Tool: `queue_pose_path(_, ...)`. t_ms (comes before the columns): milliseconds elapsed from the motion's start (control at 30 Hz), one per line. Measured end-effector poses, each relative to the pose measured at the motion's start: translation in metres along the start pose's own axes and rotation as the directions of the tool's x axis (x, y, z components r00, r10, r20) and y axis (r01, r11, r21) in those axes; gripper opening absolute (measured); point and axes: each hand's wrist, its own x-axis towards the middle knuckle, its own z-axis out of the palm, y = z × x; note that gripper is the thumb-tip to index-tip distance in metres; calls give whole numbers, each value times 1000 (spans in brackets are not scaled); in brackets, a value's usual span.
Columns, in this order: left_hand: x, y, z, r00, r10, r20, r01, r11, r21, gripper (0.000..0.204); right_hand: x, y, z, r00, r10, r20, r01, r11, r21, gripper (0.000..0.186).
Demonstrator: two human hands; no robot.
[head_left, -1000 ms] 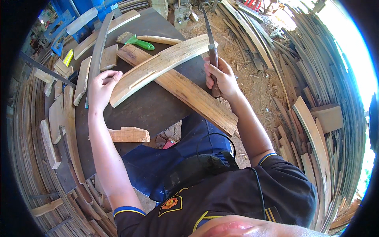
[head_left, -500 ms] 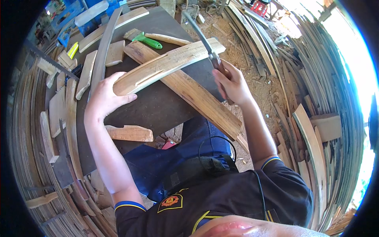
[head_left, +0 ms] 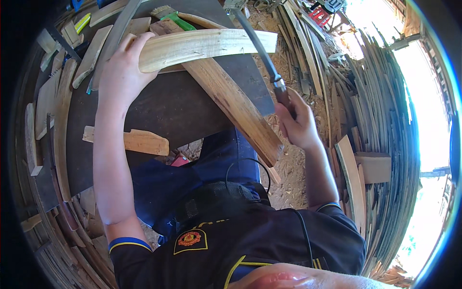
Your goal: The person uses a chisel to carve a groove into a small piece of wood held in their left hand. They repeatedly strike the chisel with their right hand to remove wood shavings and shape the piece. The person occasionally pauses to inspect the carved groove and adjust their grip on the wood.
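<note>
My left hand [head_left: 121, 72] is closed around the left end of a pale, slightly curved wooden board [head_left: 207, 45], raised over a dark table [head_left: 163, 106]. In my right hand [head_left: 299, 123] is the dark handle of a long-bladed knife [head_left: 257, 43]. Its narrow metal blade slants up and left, passing the board's right end in the picture; whether they touch, I cannot tell. Beneath the held board, a longer brown plank [head_left: 236, 106] lies diagonally across the table and over its right edge. A short notched wood piece [head_left: 144, 141] rests near my left forearm.
A brush with a green handle [head_left: 180, 21] lies at the table's far side. A handsaw [head_left: 62, 41] and several wood pieces are at the left. Stacked wooden strips [head_left: 385, 111] line the right, beside a floor [head_left: 293, 168] strewn with chips. A cable hangs at my waist.
The held board has turned so its top face looks different, and its right end sits higher. My right hand and the knife have moved right and down, away from the board's end.
</note>
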Motion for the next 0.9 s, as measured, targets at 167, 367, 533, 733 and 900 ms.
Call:
queue_pose_path(167,-2,3,-3,973,-127,192,157,977,-147,67,13,8,11,990,-142,26,144,973,-183,34)
queue_pose_path(367,-2,4,-4,931,-215,295,285,934,-217,71,11,8,-4,996,-92,-9,89,980,-178,27)
queue_pose_path(533,-1,12,-7,899,-262,351,350,912,-214,76,7,3,-13,999,25,31,-18,978,-207,26)
queue_pose_path(733,-7,7,-5,903,-284,322,362,908,-213,78,8,-55,-51,869,-367,-332,437,885,163,30)
queue_pose_path(900,-5,6,-1,919,-264,293,337,913,-233,78,22,-45,-26,968,-227,-105,243,953,179,38)
